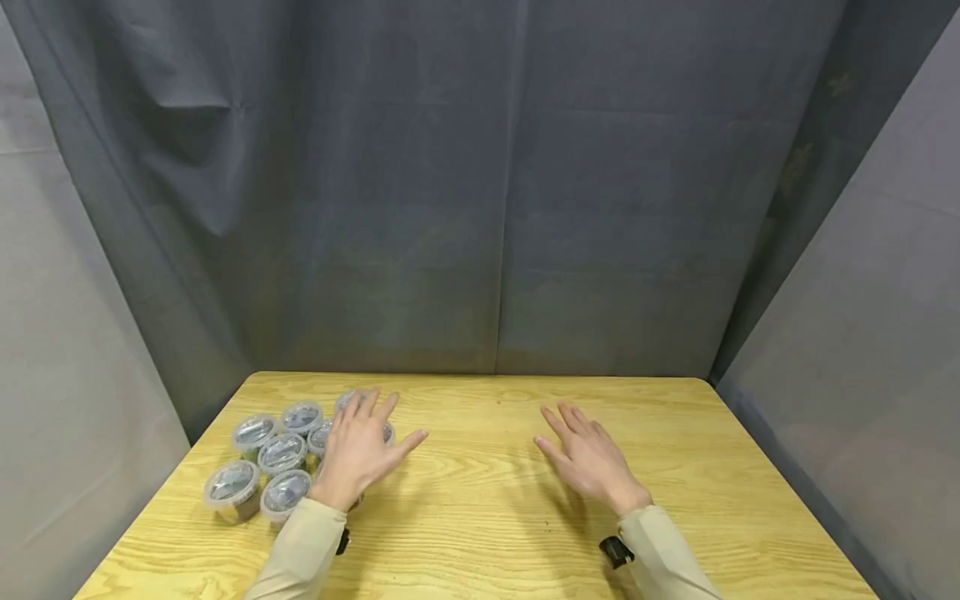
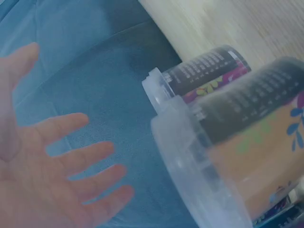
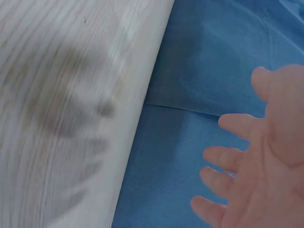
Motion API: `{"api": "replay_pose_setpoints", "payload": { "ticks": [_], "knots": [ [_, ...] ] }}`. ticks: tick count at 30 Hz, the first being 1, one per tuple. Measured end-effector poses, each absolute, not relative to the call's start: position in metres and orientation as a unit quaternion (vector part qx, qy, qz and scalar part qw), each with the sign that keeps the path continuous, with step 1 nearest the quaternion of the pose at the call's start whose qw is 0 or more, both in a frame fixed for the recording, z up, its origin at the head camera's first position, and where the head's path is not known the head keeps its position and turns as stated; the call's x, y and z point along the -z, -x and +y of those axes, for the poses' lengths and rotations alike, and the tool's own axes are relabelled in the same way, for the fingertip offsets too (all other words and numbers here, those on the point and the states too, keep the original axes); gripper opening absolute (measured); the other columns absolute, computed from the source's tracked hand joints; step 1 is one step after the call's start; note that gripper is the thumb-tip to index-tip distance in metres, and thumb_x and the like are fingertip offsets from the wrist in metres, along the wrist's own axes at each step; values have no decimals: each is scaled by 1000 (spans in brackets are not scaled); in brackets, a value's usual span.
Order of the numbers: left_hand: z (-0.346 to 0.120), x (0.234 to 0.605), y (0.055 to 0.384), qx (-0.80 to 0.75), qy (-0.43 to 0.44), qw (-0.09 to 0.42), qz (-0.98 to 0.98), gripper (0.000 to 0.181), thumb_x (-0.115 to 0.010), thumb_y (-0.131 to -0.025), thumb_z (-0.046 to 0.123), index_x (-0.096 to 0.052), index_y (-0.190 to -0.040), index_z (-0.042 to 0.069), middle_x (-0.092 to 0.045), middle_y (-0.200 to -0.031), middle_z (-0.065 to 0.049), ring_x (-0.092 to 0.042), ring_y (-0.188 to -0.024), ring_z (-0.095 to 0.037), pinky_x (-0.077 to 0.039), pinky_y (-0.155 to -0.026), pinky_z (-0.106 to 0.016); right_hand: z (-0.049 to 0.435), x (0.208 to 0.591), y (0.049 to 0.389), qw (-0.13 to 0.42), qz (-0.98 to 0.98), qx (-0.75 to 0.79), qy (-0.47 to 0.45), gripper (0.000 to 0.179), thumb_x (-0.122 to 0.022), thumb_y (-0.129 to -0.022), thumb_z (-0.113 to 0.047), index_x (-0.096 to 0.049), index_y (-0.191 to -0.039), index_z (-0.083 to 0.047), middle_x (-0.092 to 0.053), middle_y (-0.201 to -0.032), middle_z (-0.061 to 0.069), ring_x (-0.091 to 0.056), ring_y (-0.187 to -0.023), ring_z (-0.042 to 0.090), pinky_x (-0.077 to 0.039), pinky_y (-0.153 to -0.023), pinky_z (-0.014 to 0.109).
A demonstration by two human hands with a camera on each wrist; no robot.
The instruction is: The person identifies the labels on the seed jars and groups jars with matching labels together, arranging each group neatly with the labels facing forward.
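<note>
My left hand [image 1: 357, 454] hovers palm down over the right side of a group of lidded plastic tubs [image 1: 282, 453], its fingers spread and holding nothing. It hides part of several tubs in the head view. From the left wrist, a tub with an orange label [image 2: 256, 156] stands close by, and a smaller-looking tub with a dark and purple label [image 2: 209, 73] is behind it. Across the table, my right hand [image 1: 592, 461] is held above the wood with fingers apart and nothing in it; its shadow [image 3: 71, 104] falls on the tabletop.
The tubs stand upright at the left of a light wooden table [image 1: 480, 517]. A dark grey curtain [image 1: 480, 208] hangs behind the far edge. Pale panels stand on the left [image 1: 67, 333] and right [image 1: 862, 333]. Each wrist wears a small black device.
</note>
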State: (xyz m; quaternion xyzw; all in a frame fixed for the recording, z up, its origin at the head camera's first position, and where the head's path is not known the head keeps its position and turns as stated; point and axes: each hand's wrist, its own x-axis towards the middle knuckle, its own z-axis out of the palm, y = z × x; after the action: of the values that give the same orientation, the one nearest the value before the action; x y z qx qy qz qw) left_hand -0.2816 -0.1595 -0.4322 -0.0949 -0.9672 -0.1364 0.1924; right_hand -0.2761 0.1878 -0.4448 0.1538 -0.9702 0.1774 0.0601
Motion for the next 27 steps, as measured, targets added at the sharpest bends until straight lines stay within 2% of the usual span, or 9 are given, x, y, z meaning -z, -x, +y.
{"api": "replay_pose_setpoints", "payload": {
  "ticks": [5,10,12,15,19,22,27],
  "knots": [
    [-162,432,281,160,89,200,-962,79,-66,-81,65,-56,-138,11,-55,-139,-20,-49,-129,-44,-34,-108,-66,187,447,280,94,-962,-197,-166,60,-43,-102,-50,-41,-150,-13,-38,-154,20,-34,-143,40,-30,-114,60],
    [-167,435,279,175,89,207,-958,67,-78,-78,47,-64,-125,3,-63,-128,-20,-57,-117,-43,-47,-98,-59,184,452,282,106,-956,-219,-161,54,-55,-99,-43,-50,-143,-10,-49,-146,19,-49,-132,39,-41,-107,57],
    [-169,437,280,178,87,207,-958,58,-80,-78,42,-67,-119,2,-65,-124,-19,-61,-111,-41,-51,-92,-57,182,454,283,114,-953,-228,-162,50,-59,-98,-39,-56,-137,-8,-56,-139,18,-56,-126,37,-46,-104,54],
    [-171,440,281,184,81,204,-958,38,-79,-79,31,-72,-104,3,-69,-115,-15,-66,-93,-35,-55,-77,-52,178,458,286,124,-949,-236,-165,43,-65,-95,-32,-63,-128,-5,-65,-128,14,-63,-116,32,-51,-98,49],
    [-174,443,282,187,78,202,-958,22,-77,-79,22,-73,-95,7,-70,-109,-11,-64,-79,-28,-53,-64,-47,171,465,289,125,-946,-241,-176,35,-69,-92,-25,-68,-120,-4,-70,-118,13,-67,-108,29,-55,-92,46],
    [-176,446,280,183,81,201,-959,26,-79,-79,22,-74,-100,7,-71,-110,-11,-66,-80,-29,-54,-66,-47,163,469,289,116,-944,-250,-182,32,-70,-92,-22,-69,-117,-4,-71,-116,12,-67,-107,28,-56,-90,45],
    [-180,447,275,185,77,180,-963,41,-80,-81,27,-71,-116,8,-70,-114,-15,-67,-92,-35,-56,-74,-51,150,473,290,97,-940,-260,-200,30,-69,-92,-21,-69,-117,-4,-71,-116,12,-68,-105,28,-57,-87,44]
  ]
}}
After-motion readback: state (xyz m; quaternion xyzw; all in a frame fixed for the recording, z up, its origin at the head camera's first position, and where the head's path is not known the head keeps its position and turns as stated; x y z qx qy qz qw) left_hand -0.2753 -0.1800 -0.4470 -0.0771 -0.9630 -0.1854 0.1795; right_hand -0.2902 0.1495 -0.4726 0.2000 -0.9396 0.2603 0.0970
